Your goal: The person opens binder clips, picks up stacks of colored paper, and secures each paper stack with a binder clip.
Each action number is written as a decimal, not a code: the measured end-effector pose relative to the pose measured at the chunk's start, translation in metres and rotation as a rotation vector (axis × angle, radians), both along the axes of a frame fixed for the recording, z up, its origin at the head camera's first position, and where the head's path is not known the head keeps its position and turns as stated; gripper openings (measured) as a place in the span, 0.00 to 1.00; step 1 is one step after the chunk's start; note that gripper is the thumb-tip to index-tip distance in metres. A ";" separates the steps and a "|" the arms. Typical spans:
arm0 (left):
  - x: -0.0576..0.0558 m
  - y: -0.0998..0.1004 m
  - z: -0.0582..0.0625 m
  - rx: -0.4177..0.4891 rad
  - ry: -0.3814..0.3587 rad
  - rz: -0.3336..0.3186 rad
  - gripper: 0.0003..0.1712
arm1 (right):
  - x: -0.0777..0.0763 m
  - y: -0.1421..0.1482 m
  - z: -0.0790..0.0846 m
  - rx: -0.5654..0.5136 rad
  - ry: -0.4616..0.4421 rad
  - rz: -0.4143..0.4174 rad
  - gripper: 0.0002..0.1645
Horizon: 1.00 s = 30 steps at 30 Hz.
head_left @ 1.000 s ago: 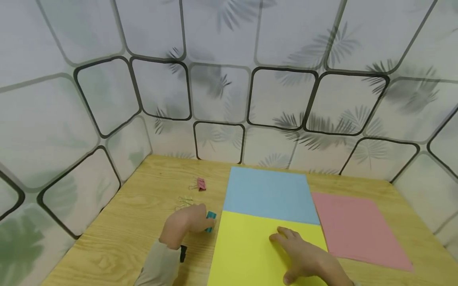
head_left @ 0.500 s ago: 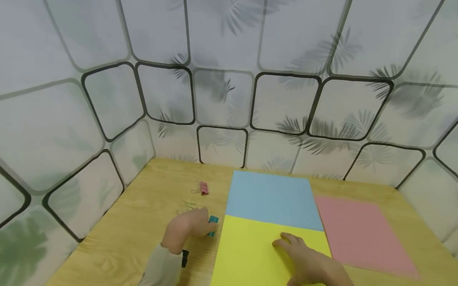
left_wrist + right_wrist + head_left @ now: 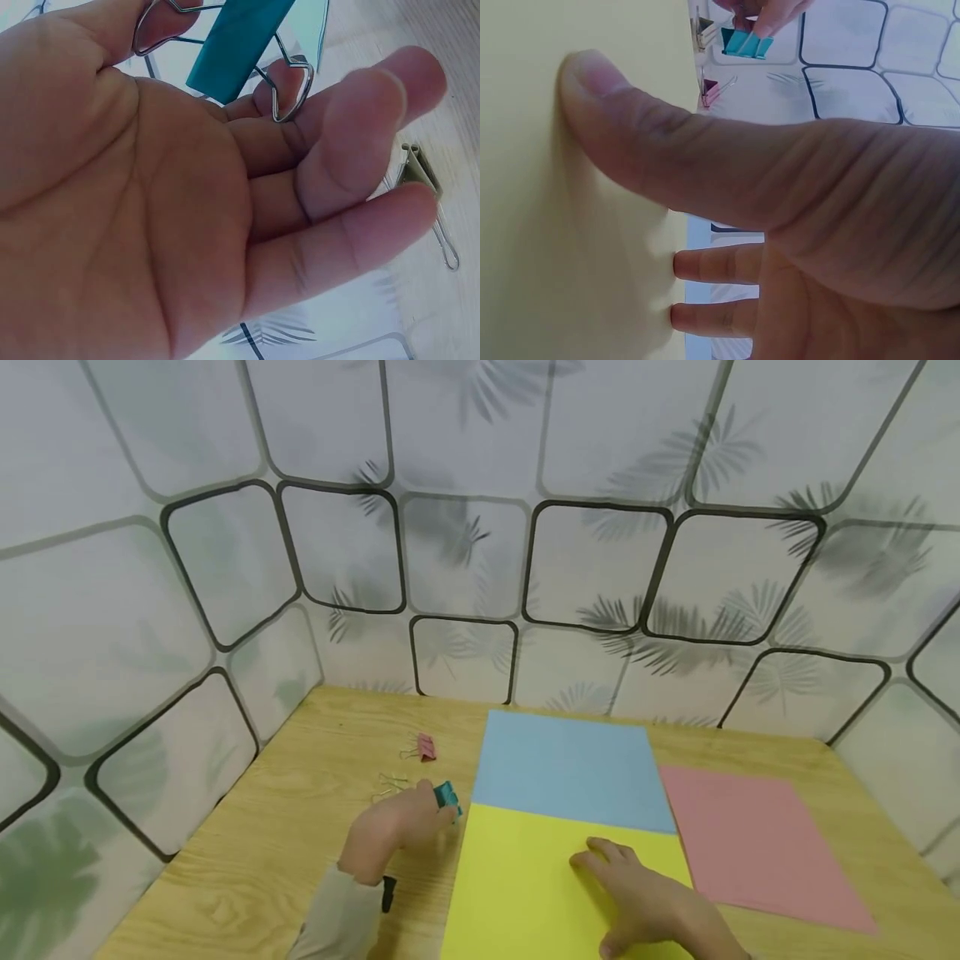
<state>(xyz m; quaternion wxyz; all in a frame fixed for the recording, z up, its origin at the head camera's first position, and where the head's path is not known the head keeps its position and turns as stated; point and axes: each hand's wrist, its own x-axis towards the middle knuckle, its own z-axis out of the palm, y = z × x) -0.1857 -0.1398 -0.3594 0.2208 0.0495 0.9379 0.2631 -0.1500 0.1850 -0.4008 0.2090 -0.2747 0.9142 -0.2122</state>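
My left hand [image 3: 397, 828] holds a teal binder clip [image 3: 448, 795] by its wire handles, thumb on one and fingertips on the other. In the left wrist view the clip [image 3: 241, 45] is tilted between thumb and fingers, with the other fingers loosely bent. It is off the table, beside the left edge of a yellow sheet [image 3: 517, 877]. My right hand [image 3: 641, 897] rests on that sheet with thumb and fingertips spread and touching it. The right wrist view also shows the teal clip [image 3: 746, 43] in the left hand.
A blue sheet [image 3: 566, 768] adjoins the yellow one at the back; a pink sheet [image 3: 765, 852] lies right. A pink binder clip [image 3: 426, 747] and a yellowish-green one [image 3: 420, 171] lie left of the sheets. A black item [image 3: 387, 893] is partly hidden by the sleeve.
The left hand has raised the teal clip and turned it; the clip now sits higher and tilted. The right hand stays on the yellow sheet. The head view has shifted slightly.
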 end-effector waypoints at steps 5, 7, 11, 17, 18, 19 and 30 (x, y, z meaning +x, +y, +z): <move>-0.003 0.006 -0.005 0.055 0.031 -0.031 0.40 | 0.004 0.004 0.000 0.000 -0.025 -0.019 0.59; -0.005 0.006 -0.005 0.068 0.073 -0.043 0.40 | 0.003 0.005 0.000 -0.004 -0.029 -0.010 0.59; -0.008 0.005 -0.002 0.094 0.136 -0.059 0.38 | -0.001 0.003 0.001 -0.031 -0.030 0.017 0.59; -0.009 0.004 0.000 0.132 0.183 -0.072 0.31 | 0.000 -0.002 0.003 -0.028 -0.036 -0.008 0.60; -0.009 0.005 -0.001 0.130 0.191 -0.076 0.31 | 0.000 -0.002 0.004 -0.022 -0.035 -0.015 0.60; -0.010 0.005 -0.001 0.130 0.197 -0.081 0.31 | 0.001 -0.002 0.004 -0.019 -0.034 -0.019 0.60; -0.012 0.006 0.001 0.119 0.265 -0.083 0.25 | -0.002 0.000 0.006 -0.037 -0.051 -0.007 0.59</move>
